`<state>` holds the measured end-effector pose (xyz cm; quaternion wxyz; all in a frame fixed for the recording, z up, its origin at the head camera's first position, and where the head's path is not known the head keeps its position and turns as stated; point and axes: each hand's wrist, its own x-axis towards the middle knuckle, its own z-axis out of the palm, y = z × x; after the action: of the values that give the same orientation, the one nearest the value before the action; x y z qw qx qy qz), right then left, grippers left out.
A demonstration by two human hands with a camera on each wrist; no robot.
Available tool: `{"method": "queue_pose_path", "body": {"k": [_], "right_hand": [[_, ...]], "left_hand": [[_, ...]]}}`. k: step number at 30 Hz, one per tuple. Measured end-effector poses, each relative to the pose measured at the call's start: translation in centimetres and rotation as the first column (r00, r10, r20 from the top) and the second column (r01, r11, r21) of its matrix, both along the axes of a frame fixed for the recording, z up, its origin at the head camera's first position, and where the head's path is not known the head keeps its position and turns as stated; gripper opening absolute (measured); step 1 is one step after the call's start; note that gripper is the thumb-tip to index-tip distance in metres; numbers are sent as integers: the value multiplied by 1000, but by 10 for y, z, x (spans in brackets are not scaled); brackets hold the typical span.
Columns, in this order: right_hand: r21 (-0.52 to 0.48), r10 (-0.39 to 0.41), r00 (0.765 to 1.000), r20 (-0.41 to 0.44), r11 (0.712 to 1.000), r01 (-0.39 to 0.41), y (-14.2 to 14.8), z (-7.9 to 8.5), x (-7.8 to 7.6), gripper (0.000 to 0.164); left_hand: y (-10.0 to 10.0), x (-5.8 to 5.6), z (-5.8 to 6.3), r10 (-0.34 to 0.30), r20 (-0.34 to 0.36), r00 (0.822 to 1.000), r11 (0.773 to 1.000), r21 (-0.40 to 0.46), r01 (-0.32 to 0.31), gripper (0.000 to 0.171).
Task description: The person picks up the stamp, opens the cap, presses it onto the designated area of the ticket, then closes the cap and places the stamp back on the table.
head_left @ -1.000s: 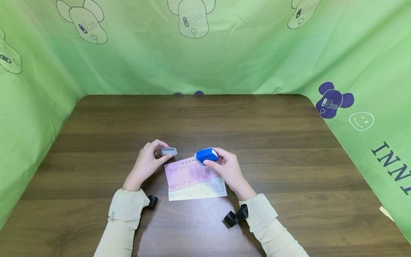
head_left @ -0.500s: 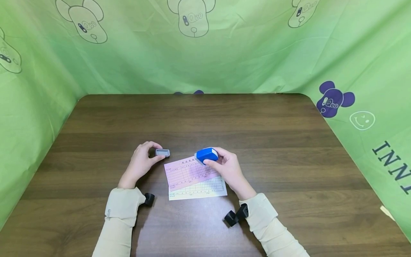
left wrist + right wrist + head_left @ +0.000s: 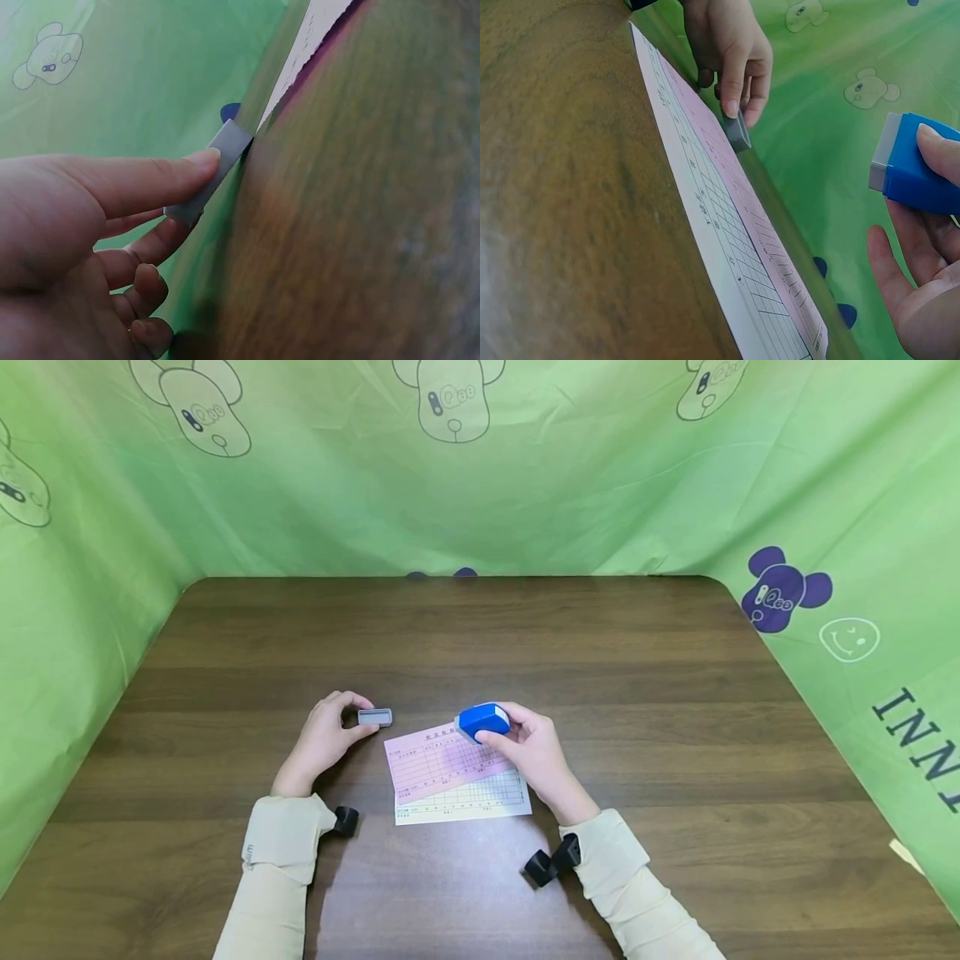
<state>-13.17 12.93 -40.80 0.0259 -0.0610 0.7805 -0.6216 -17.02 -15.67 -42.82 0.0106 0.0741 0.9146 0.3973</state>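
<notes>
In the head view my left hand pinches a small grey rectangular stamp cap between thumb and fingers, its hollow side up. It is at or just above the table, left of the papers; contact with the wood is hard to tell. My right hand holds a blue stamp tilted above the upper right of a pink printed form. A pale grey end of the stamp faces left in the right wrist view. Beneath the pink sheet lies a white gridded form, partly covered.
The brown wooden table stretches out around the papers. A green printed curtain hangs behind it and along both sides. Black camera mounts sit on both wrists over pale sleeves.
My left hand has moved a little left, carrying the grey cap away from the pink form. The right hand and the blue stamp stay almost where they were.
</notes>
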Motion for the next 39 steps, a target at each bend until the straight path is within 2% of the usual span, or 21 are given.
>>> {"method": "queue_pose_path", "body": {"k": [15, 22, 26, 33, 39], "right_hand": [[-14, 9, 1000, -6, 1000, -9, 0, -2, -1, 40], [-35, 5, 1000, 4, 999, -5, 1, -3, -3, 40], [-31, 0, 1000, 6, 1000, 1, 4, -2, -5, 41], [-41, -36, 999, -3, 999, 36, 14, -3, -12, 43], [-27, -76, 997, 14, 997, 76, 22, -6, -17, 40]], "left_hand": [[0, 0, 3, 2, 34, 999, 998, -56, 0, 26], [2, 1, 4, 28, 55, 998, 998, 55, -31, 53], [4, 2, 8, 40, 23, 999, 994, 104, -42, 55], [13, 4, 10, -26, -87, 996, 995, 98, 35, 39], [20, 6, 9, -115, -117, 987, 987, 100, 127, 35]]}}
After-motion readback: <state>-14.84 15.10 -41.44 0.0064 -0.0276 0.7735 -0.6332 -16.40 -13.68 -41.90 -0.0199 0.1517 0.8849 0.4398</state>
